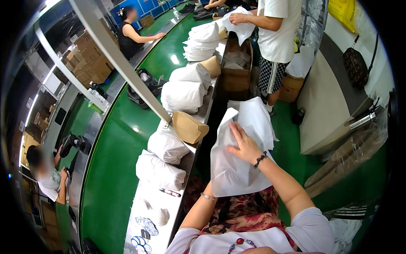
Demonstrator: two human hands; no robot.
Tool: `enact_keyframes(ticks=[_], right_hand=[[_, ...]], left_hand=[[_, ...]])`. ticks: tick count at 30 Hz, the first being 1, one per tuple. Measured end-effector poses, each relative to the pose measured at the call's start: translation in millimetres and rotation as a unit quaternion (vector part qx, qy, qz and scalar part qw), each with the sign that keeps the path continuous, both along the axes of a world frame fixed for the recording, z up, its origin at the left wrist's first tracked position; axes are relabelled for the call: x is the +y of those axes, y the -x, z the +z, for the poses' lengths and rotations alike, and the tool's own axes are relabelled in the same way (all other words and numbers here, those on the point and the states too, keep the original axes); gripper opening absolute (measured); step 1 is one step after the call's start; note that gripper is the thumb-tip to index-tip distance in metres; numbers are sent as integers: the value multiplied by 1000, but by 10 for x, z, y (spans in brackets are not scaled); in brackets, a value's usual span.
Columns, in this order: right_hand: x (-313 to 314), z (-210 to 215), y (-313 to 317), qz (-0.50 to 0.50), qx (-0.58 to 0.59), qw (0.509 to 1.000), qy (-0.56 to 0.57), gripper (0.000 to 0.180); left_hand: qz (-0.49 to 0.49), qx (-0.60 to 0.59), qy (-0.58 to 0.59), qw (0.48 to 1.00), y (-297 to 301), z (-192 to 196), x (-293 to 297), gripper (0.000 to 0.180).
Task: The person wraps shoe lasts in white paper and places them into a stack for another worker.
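Beaded necklace [240, 241] up front; right grip [246, 147], thumb and fingers apart, lies on white sheet [237, 174] beside the bench's [174, 203] right edge. Left grip's hidden, can't tell. Probably smoothing; next calls for steady hold.

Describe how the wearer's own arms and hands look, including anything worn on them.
The right hand is ungloved, with a dark beaded bracelet at its wrist. A thin metallic bangle circles the left wrist; the left hand itself is hidden. Both sleeves are short, pale and plain.
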State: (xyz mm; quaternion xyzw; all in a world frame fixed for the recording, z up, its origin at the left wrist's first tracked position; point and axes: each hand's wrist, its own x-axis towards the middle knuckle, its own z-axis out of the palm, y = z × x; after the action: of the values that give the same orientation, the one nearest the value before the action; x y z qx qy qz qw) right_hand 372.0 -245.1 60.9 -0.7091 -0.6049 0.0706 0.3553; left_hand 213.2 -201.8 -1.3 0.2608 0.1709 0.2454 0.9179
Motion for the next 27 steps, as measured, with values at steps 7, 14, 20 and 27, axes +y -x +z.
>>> enact_keyframes(ticks=[7,14,20,27], right_hand=[[-252,222,246,65,-22,998,14,88],[-210,297,205,139,142,980,20,114],[-175,445,212,175,300,936,60,122],[-161,558,279,123,150,979,53,106]], left_hand=[[10,3,-38,999,146,156,99,37],[-3,-42,-48,998,327,381,5,29],[-10,-16,-127,992,379,545,-49,29],[37,110,-265,957,467,561,119,30]])
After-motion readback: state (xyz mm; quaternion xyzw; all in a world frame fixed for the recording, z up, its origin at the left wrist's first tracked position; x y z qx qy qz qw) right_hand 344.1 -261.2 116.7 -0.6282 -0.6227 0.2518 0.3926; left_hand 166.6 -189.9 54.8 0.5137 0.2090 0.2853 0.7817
